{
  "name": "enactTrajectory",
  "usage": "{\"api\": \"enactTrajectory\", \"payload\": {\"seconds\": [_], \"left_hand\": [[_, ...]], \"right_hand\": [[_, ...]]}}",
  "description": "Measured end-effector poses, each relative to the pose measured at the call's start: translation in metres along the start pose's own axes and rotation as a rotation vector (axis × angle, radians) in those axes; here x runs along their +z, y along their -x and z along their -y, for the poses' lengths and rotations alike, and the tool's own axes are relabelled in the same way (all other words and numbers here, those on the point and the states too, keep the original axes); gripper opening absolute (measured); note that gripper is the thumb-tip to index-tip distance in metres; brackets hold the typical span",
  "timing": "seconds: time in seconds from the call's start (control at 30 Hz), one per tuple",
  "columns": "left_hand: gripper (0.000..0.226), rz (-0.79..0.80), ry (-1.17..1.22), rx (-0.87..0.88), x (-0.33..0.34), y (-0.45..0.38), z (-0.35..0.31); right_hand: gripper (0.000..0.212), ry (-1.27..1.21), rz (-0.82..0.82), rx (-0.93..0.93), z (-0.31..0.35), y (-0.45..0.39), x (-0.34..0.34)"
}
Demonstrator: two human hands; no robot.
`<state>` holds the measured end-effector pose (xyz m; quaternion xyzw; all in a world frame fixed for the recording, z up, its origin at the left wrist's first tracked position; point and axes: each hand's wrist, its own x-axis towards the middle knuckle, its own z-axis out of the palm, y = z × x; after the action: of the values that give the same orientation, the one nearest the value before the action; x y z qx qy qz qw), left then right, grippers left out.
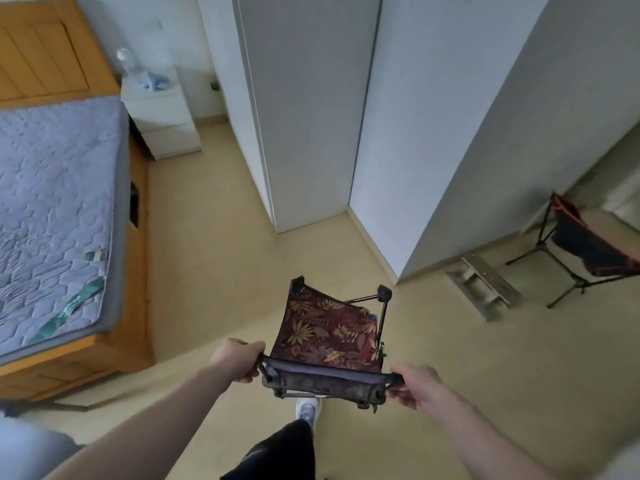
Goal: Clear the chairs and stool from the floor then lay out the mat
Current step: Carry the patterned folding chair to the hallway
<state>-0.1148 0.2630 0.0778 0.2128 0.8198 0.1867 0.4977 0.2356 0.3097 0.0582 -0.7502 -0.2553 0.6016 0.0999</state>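
Both hands hold a folding camp chair with dark red leaf-print fabric (329, 336) above the beige floor (214, 258): left hand (239, 360) and right hand (417, 386) each curled around a near corner of its frame

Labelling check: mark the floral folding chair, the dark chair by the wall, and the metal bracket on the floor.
floral folding chair (329, 336): head view, middle of the patterned fabric.
dark folding chair (585, 244): head view, on the dark fabric with red trim.
metal bracket (485, 287): head view, on its flat top.
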Motion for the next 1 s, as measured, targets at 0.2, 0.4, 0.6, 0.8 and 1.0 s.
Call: {"api": "enactTrajectory", "payload": {"seconds": [0.2, 0.4, 0.6, 0.8, 1.0], "left_hand": [[0.021, 0.094, -0.121, 0.082, 0.046, -0.045, -0.100], [0.023, 0.196, -0.212, 0.133, 0.095, -0.077, -0.185], [0.022, 0.266, -0.281, 0.171, 0.153, -0.089, -0.257], [0.019, 0.248, -0.304, 0.170, 0.243, -0.089, -0.320], [0.019, 0.215, -0.291, 0.135, 0.316, -0.085, -0.350]], "right_hand": [[0.023, -0.126, -0.116, 0.033, 0.032, -0.033, -0.052], [0.023, -0.228, -0.210, 0.065, 0.065, -0.056, -0.101], [0.021, -0.375, -0.250, 0.110, 0.077, -0.081, -0.153], [0.020, -0.396, -0.244, 0.133, 0.087, -0.130, -0.236], [0.022, -0.388, -0.207, 0.150, 0.098, -0.167, -0.308]]}}
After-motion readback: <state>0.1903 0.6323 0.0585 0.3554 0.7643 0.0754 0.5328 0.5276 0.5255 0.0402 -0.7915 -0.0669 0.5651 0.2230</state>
